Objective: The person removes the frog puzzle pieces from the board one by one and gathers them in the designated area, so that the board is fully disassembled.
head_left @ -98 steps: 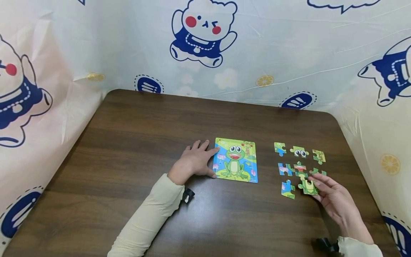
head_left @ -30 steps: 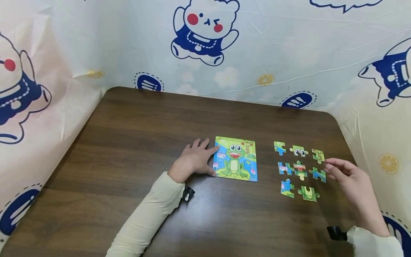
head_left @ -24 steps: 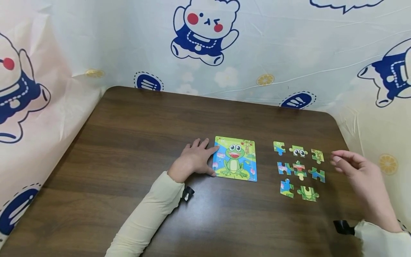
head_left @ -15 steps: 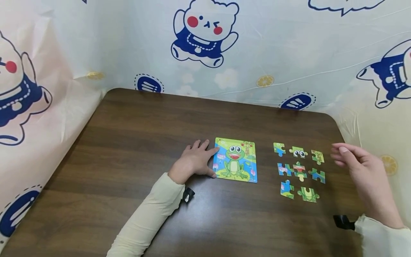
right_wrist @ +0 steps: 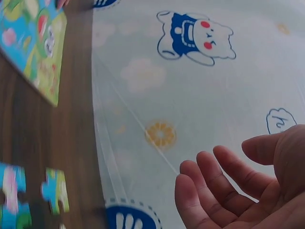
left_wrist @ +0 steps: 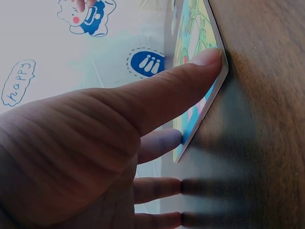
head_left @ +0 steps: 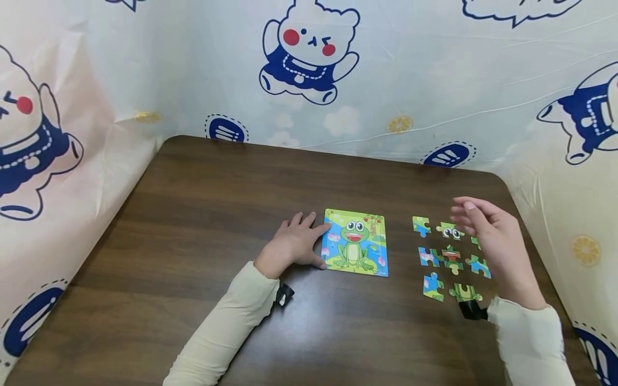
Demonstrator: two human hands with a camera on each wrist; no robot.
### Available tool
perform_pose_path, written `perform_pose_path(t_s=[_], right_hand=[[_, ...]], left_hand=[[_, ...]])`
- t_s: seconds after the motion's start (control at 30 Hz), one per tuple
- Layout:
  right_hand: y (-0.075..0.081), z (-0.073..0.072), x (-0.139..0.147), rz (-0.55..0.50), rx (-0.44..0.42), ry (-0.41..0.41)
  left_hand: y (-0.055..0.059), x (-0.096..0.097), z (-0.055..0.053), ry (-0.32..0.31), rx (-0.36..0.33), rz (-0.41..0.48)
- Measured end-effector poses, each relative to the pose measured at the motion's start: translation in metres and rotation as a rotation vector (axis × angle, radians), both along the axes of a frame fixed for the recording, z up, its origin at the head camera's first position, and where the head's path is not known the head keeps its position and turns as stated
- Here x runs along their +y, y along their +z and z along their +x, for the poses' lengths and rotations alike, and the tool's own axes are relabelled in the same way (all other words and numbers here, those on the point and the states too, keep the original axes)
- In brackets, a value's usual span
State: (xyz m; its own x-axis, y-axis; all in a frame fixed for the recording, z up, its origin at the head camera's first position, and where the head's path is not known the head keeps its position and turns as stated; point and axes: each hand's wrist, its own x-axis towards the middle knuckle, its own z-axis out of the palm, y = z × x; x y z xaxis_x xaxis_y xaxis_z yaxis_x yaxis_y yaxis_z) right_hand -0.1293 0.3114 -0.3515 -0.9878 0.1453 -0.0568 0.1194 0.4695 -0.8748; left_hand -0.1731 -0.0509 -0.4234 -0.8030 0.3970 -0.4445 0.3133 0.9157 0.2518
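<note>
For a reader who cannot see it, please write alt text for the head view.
A left hand rests on a dark wooden table, touching a square frog picture card. The right hand hovers empty over loose frog puzzle pieces.

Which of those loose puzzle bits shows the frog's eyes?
The middle piece of the top row, just under the right hand; it alone bears two big eyes.

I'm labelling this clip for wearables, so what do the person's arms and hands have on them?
Both arms wear long cream sleeves with gathered cuffs, the left sleeve and the right sleeve. A small black device sits at each wrist, the left one and the right one. The left hand and right hand are bare, with no rings or gloves visible.
</note>
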Motion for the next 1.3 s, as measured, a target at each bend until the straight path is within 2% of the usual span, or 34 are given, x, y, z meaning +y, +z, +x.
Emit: perform_pose_path(t_s=[0.3, 0.37, 0.53, 0.7, 0.93, 1.3], right_hand=[[-0.006, -0.021, -0.032, -0.098, -0.032, 0.019], [-0.007, -0.024, -0.039, -0.1, -0.028, 0.033], [-0.013, -0.035, -0.055, -0.182, -0.04, 0.078], [-0.021, -0.045, -0.074, -0.178, -0.064, 0.107], [-0.026, -0.05, -0.094, -0.197, -0.099, 0.171], [-0.042, -0.05, -0.1, -0.196, -0.139, 0.192]], left_hand=[[-0.001, 0.003, 0.002, 0.006, -0.002, 0.021], [0.0, 0.003, 0.002, 0.007, 0.0, 0.016], [0.002, 0.002, 0.0, 0.006, -0.011, 0.018], [0.002, 0.002, 0.0, 0.001, -0.014, 0.026], [0.001, 0.002, 0.001, 0.0, -0.009, 0.017], [0.003, 0.003, 0.003, -0.007, -0.001, 0.021]])
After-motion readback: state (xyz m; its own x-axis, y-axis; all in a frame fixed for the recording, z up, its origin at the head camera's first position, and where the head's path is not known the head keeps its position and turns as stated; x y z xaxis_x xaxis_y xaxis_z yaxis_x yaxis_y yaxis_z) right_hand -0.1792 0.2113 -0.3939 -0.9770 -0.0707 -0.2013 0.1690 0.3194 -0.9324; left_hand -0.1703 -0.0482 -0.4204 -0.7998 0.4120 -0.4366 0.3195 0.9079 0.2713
